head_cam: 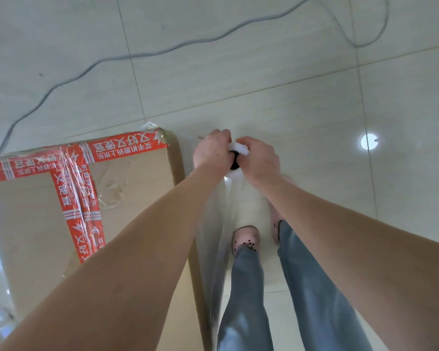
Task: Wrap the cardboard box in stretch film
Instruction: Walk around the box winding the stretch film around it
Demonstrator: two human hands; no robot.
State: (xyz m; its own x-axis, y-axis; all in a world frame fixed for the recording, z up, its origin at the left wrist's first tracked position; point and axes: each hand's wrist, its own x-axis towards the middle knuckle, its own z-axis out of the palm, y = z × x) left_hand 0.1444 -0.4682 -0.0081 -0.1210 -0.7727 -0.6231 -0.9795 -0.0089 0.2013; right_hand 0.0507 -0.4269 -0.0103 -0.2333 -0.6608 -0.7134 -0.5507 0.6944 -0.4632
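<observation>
A: Where is the box relative to the hands?

B: Left of both, standing on the floor. The left hand is nearer. The box's far right corner is just beside that hand, apart from it.

A: State of the hands?

B: Both are curled round the roll, one on each side and close together. Left hand grips the left flank, right hand the right. The roll's dark core hole shows between them.

A: Roll axis?

B: Seen end-on from above, so the long axis is roughly upright, in line with the box's vertical edges.

A: Film?

B: A clear sheet runs from the roll back toward the person, along the box's right face. It blurs lower down, so I cannot tell where it meets the cardboard. A wrinkled clear layer also lies over the red tape on the lid.

A: Next move?

B: Judgement only: the roll must pass leftward round that far right corner, staying upright with the film taut. The left arm would lead.

A: Counts?

B: One box, one roll, two hands. Two shoes sit below the hands. Grey cable lies beyond them. I cannot tell if it is one length or several.
</observation>
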